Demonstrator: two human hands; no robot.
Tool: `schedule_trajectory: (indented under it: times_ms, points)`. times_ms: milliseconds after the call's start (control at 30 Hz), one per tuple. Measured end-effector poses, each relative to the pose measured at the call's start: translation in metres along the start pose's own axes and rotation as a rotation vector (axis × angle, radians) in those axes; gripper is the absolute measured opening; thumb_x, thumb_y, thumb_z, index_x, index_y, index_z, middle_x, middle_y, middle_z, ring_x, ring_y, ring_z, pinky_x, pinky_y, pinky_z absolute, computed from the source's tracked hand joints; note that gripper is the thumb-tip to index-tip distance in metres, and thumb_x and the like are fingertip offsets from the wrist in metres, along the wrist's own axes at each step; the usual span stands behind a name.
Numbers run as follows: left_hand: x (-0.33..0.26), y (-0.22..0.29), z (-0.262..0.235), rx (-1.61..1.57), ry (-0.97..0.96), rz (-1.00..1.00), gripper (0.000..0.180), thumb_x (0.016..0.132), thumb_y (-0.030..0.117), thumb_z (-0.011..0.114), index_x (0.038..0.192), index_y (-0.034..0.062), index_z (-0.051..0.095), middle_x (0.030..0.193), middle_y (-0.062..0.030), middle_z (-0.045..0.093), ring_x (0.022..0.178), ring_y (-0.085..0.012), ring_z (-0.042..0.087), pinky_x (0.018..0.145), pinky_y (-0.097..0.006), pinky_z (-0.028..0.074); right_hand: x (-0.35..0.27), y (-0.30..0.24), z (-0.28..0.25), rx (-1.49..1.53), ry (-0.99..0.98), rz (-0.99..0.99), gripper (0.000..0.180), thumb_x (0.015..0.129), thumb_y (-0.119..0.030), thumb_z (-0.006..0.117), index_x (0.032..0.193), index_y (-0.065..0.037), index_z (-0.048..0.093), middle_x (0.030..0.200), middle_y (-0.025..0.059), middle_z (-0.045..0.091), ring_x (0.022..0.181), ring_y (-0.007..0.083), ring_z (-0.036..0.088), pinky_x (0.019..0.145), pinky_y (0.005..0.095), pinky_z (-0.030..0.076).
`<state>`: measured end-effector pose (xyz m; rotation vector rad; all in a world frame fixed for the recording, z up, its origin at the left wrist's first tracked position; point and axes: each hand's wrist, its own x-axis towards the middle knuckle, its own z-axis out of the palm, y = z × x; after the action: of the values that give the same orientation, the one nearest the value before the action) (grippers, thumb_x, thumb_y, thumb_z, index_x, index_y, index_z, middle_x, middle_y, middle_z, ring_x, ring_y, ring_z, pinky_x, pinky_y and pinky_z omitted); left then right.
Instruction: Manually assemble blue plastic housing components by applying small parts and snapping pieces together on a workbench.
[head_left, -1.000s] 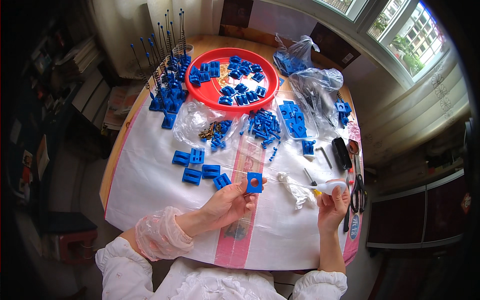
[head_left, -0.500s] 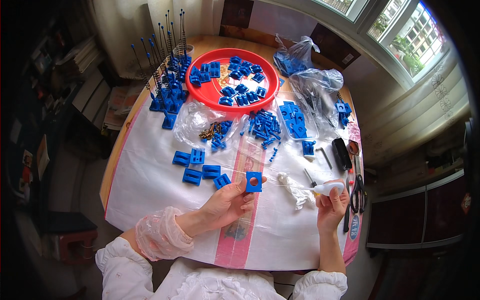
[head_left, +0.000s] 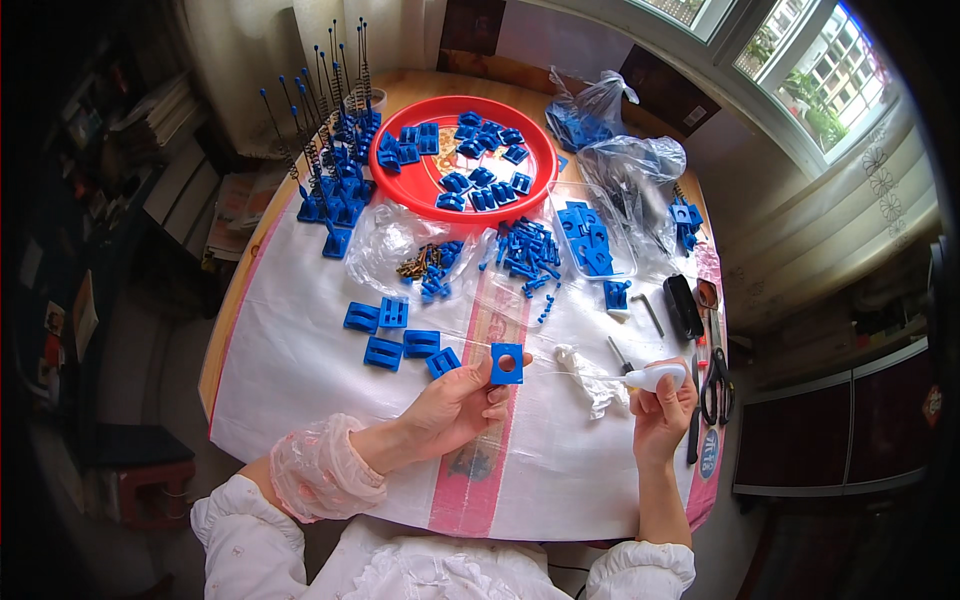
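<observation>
My left hand (head_left: 455,408) pinches a flat blue square plate with a round hole (head_left: 507,376), held upright over the middle of the table. In my right hand (head_left: 662,420) is a small white glue bottle (head_left: 655,376), its thin nozzle pointing left toward the plate. A fine pale strand runs between nozzle and plate. Several blue plastic brackets (head_left: 383,353) lie just beyond my left hand. A crumpled white tissue (head_left: 593,380) rests on the table cover between my hands.
Blue parts fill a red round tray (head_left: 389,187) at the back. Spring-stemmed pieces (head_left: 340,205) stand back left. Blue pegs (head_left: 530,250), bronze screws (head_left: 415,264) and a clear box of blue plates (head_left: 588,240) sit mid-table. Scissors (head_left: 716,395) and a black case (head_left: 683,308) lie right.
Almost nothing differs. Both hands hold the same things in nearly the same place; the glue bottle has shifted very slightly left.
</observation>
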<state>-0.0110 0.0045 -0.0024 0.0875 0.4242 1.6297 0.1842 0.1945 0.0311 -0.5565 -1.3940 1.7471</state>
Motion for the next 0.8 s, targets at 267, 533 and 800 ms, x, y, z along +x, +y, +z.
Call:
schedule_trajectory:
  times_ms: [267,533,800]
  points:
    - [0.0007,-0.0012,-0.0016,-0.013,-0.005,-0.004,0.052,0.099,0.038,0.054,0.137,0.0033,0.047,0.125,0.0018,0.056,0.079,-0.0060,0.043,0.066,-0.023,0.040,-0.0003,-0.0016,0.0020,0.011,0.014,0.014,0.025,0.094,-0.025,0.065,0.087,-0.004,0.054,0.065,-0.0034,0.045,0.051,0.0030,0.031,0.045,0.0223,0.022]
    - [0.0000,-0.0011,0.0009,0.000,0.001,0.007,0.053,0.099,0.039,0.053,0.137,0.0026,0.047,0.126,0.0016,0.055,0.078,-0.0061,0.043,0.066,-0.023,0.039,-0.0001,-0.0005,0.0007,-0.010,-0.005,-0.004,0.026,0.095,-0.028,0.063,0.089,-0.004,0.053,0.065,-0.0041,0.043,0.050,0.0019,0.030,0.044,0.0211,0.021]
    - [0.0002,-0.0011,-0.0002,0.001,-0.006,-0.009,0.056,0.099,0.039,0.053,0.138,0.0003,0.045,0.112,0.0036,0.056,0.078,-0.0055,0.042,0.066,-0.023,0.039,0.0004,-0.0008,0.0018,-0.021,-0.006,-0.008,0.026,0.096,-0.028,0.062,0.089,-0.005,0.053,0.064,-0.0046,0.042,0.050,0.0017,0.029,0.044,0.0208,0.020]
